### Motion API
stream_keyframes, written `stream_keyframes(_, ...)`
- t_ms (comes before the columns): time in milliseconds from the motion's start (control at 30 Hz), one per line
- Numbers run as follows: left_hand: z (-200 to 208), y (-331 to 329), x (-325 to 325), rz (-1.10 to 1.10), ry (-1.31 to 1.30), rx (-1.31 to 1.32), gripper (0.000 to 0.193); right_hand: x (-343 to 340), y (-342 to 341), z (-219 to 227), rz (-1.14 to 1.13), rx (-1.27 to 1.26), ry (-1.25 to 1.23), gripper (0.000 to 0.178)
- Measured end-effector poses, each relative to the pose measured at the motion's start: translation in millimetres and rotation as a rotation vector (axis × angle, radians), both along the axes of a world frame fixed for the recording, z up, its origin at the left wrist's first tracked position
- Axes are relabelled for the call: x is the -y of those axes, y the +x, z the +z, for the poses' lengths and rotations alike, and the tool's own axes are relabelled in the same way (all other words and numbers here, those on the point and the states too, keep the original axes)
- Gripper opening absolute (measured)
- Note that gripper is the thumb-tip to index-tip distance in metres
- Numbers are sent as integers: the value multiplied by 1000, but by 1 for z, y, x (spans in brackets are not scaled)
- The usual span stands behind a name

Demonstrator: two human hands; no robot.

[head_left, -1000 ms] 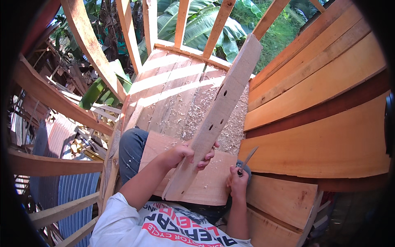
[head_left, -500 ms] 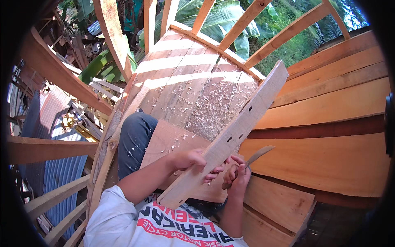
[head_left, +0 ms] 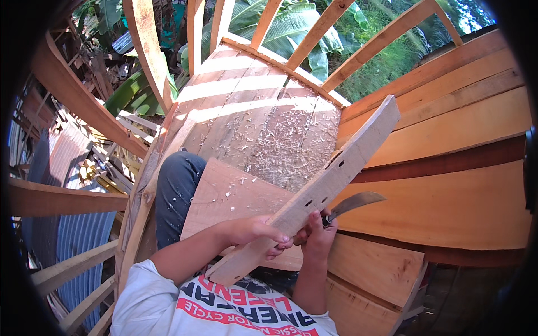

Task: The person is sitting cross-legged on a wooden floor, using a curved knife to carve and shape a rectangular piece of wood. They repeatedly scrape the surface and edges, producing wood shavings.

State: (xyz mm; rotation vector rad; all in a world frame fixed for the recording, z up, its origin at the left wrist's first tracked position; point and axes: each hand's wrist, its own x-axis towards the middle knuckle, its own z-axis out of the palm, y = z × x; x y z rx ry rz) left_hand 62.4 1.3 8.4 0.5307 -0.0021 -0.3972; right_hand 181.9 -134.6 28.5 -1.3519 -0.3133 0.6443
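Note:
A long pale wooden plank [head_left: 330, 168] with several dark holes slants across the middle, from my shirt up toward the right. My left hand [head_left: 262, 231] is closed around its lower part, thumb on top and some fingers hidden beneath. My right hand [head_left: 318, 234] grips the dark handle of a knife [head_left: 358, 203] just to the right of the plank. The curved blade points right, clear of the wood. Whether the right fingers also touch the plank's underside I cannot tell. Below the plank, a flat board [head_left: 224, 196] lies across my lap.
Wood shavings [head_left: 286, 151] litter the plank floor [head_left: 224, 120] ahead. Wide orange-brown boards [head_left: 437, 207] form the right side. Upright wooden slats [head_left: 148, 50] frame the left and far sides. Corrugated metal sheets [head_left: 84, 241] and scrap wood lie beyond on the left.
The knife's blade has turned from pointing up and right to lying more level, and my right hand has come closer to the plank. The plank's far end has swung slightly to the right.

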Motion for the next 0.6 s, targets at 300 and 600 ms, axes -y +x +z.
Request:
stream_keyframes(300, 27, 4, 2, 87, 281, -2, 44, 30, 15, -10, 112, 341, -156, 64)
stream_keyframes(600, 39, -8, 6, 174, 478, -66, 58, 22, 5, 2, 169, 871, -401, 55)
